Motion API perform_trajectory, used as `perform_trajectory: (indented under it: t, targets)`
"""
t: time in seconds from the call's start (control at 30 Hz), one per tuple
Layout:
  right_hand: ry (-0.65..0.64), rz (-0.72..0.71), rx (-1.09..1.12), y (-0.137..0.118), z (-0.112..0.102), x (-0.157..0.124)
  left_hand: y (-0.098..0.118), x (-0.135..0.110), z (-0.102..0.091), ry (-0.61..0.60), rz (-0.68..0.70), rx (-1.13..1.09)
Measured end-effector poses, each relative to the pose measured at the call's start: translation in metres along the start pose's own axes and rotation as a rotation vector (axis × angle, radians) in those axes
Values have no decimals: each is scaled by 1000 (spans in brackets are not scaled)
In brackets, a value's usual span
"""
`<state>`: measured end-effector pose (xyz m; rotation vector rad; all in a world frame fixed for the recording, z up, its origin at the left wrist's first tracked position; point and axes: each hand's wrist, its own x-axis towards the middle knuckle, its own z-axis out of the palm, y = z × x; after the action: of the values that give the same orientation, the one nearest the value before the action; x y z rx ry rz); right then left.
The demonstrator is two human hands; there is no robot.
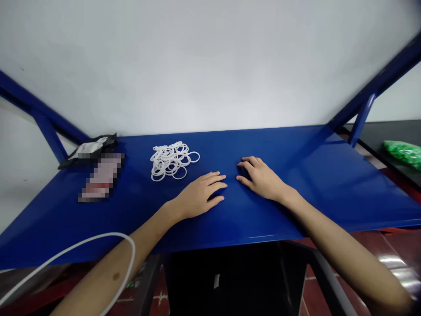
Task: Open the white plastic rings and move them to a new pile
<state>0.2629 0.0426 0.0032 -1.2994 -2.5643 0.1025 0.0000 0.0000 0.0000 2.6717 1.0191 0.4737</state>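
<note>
My left hand (202, 195) rests palm down on the blue table, fingers apart and nothing in it. Just beyond it, up and to the left, lies a loose heap of thin white rings (169, 160), several of them overlapping. A single ring sticks out at the heap's right side. Opposite, my right hand (261, 177) lies on the tabletop with its fingers spread and slightly bent, holding nothing. A gap of bare blue surface separates the two hands.
A black plastic package with a white label (94, 147) and a blurred-out flat item (103, 177) lie at the left. A white cable (95, 237) loops over my left forearm. Blue frame bars (362, 118) stand at both sides; a green bag (404, 153) is far right.
</note>
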Motion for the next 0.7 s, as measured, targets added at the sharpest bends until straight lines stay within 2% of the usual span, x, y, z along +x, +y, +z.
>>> perform_trajectory:
  t: [0.3,0.4,0.57,0.63,0.7]
  targets:
    - [-14,5,2,-1,-2,0,-1,-2,2,-3,7,28]
    - [-19,8,1,-1,-2,0,-3,0,2,51,-15,97]
    - [-32,9,3,-1,-2,0,-17,5,1,318,-282,424]
    - [-33,12,5,0,-2,0,-25,6,0,330,-364,513]
    - [-35,14,12,0,-2,0,-31,5,0,291,-383,549]
